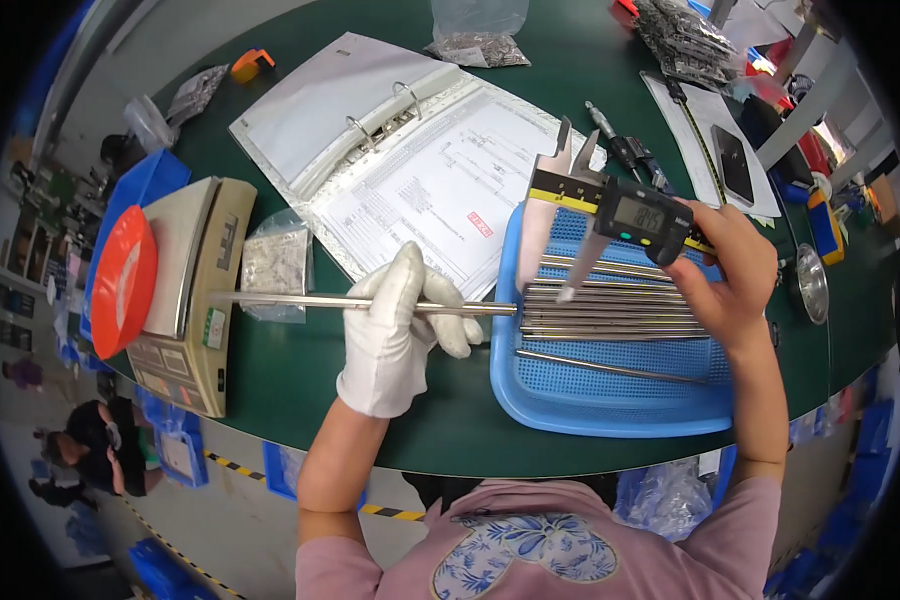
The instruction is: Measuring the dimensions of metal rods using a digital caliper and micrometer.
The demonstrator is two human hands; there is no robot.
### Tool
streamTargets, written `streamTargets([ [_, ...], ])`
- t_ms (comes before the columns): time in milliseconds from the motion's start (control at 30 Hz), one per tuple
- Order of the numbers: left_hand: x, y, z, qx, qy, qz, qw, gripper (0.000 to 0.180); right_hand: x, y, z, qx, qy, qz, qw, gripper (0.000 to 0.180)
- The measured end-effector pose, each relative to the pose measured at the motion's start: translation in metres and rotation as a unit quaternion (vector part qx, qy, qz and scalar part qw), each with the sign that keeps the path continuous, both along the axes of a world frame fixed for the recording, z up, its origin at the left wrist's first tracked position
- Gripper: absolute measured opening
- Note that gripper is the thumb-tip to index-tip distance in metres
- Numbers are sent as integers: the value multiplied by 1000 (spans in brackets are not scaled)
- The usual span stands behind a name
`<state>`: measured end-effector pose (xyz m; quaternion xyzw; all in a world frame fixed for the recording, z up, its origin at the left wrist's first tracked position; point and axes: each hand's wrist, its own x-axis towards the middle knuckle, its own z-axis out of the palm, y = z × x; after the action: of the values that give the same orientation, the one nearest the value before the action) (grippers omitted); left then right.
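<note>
My left hand (395, 335), in a white glove, is closed around a thin metal rod (315, 300) held level above the green table. The rod's right end reaches the left rim of a blue plastic basket (505, 385). In my bare right hand (735, 275) is a digital caliper (620, 212), its body tilted over the basket and its jaws parted. Nothing sits between the jaws that I can make out. Several similar metal rods (610, 312) lie side by side in the basket, and a single rod (610, 367) rests apart from them nearer me.
An open ring binder (410, 200) with a drawing page lies behind my left hand. To the left stand a weighing scale (185, 270), a red-orange dish (125, 280) and a bag of small parts (275, 265). A micrometer (615, 140) and a phone (733, 165) lie at the back right.
</note>
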<state>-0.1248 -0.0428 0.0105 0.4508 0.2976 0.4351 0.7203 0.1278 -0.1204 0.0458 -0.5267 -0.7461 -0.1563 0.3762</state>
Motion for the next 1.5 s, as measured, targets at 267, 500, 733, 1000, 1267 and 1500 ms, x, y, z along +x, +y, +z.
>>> streamTargets([
  [267, 2, -3, -20, -31, -27, -34, 999, 51, -16, -4, -2, 36, -84, 1, 996, 36],
  [500, -3, -2, -19, -60, -14, -27, 998, 46, -15, 2, -10, 15, -84, 7, 996, 37],
  [733, -4, -2, -18, -65, -7, -25, 998, 44, -17, 3, -11, -5, -80, 9, 997, 36],
  [1000, -5, -2, -19, -73, 2, -26, 997, 45, -17, 3, -9, 3, -96, 16, 995, 34],
  [1267, 3, -2, -14, -86, 52, -2, 995, 50, -16, 1, -8, 46, -142, -19, 989, 34],
  [1500, 1, -3, -19, -91, 21, -17, 995, 48, -19, -2, -6, 47, -161, -56, 984, 34],
])
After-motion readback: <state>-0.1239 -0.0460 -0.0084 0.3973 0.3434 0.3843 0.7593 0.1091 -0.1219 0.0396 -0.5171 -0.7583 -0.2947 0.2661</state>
